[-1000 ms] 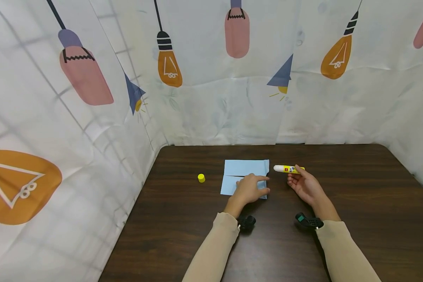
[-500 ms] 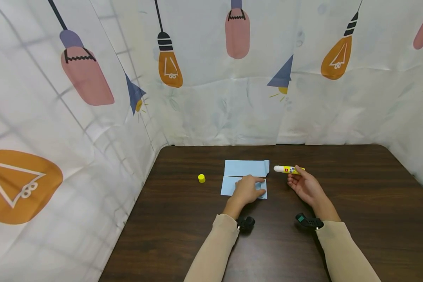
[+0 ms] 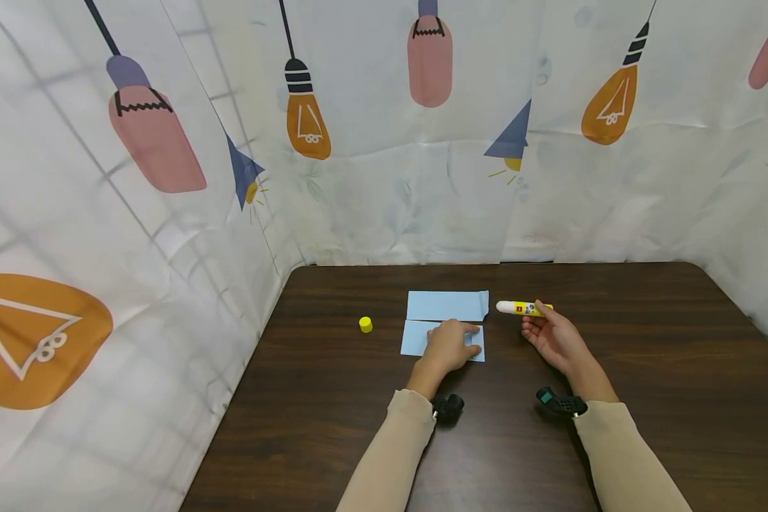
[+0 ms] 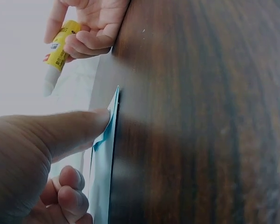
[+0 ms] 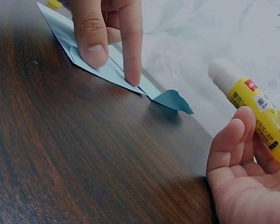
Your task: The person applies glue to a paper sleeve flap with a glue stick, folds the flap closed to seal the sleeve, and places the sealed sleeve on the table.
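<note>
Light blue folded paper (image 3: 446,304) lies on the table, with a dark line running across between its far and near parts. On the near part (image 3: 414,338), my left hand (image 3: 446,346) presses with thumb and index finger near the right end; its other fingers are bent inward. A small flap (image 5: 173,101) sticks up at the paper's right end in the right wrist view. My right hand (image 3: 560,345) holds an uncapped yellow glue stick (image 3: 525,308) between thumb and fingers, its white end pointing left toward the paper.
A yellow cap (image 3: 365,325) stands on the dark wooden table (image 3: 333,427), left of the paper. White cloth (image 3: 371,206) printed with lamps hangs behind the table and along its left side. Each wrist wears a black band, such as the right band (image 3: 562,402).
My left thumb and index finger have drawn back slightly left from the paper's right edge and come down on it. The right hand and glue stick stay in place.
</note>
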Available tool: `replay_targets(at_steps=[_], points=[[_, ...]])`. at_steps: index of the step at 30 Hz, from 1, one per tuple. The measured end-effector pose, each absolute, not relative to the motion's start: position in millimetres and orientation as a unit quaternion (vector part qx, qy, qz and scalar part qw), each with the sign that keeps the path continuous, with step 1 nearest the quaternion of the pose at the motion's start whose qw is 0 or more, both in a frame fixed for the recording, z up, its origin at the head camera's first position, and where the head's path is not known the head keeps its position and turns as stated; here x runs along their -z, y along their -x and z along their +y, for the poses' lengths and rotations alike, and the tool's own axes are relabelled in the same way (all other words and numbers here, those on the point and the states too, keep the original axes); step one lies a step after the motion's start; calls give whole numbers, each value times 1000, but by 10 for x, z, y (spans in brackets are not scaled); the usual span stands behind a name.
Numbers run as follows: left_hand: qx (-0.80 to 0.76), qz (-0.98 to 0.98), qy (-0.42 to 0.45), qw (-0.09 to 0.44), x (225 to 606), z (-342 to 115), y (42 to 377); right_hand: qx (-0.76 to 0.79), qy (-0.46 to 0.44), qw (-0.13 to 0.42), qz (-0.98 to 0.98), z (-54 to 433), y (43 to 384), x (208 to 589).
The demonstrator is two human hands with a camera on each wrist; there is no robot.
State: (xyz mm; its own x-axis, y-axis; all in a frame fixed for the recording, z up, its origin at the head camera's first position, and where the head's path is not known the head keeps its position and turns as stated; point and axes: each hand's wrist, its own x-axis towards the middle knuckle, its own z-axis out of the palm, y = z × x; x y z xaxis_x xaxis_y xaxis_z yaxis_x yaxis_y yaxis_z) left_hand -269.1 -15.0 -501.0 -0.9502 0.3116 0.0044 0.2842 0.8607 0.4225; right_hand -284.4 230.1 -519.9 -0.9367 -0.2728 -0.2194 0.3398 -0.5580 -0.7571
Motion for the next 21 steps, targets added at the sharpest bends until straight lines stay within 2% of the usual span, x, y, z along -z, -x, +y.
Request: replay_targets(at_steps=[21], points=[[-183,978,-97,27,4998,-11,2676,873,-42,172,454,2294,2828,5176]])
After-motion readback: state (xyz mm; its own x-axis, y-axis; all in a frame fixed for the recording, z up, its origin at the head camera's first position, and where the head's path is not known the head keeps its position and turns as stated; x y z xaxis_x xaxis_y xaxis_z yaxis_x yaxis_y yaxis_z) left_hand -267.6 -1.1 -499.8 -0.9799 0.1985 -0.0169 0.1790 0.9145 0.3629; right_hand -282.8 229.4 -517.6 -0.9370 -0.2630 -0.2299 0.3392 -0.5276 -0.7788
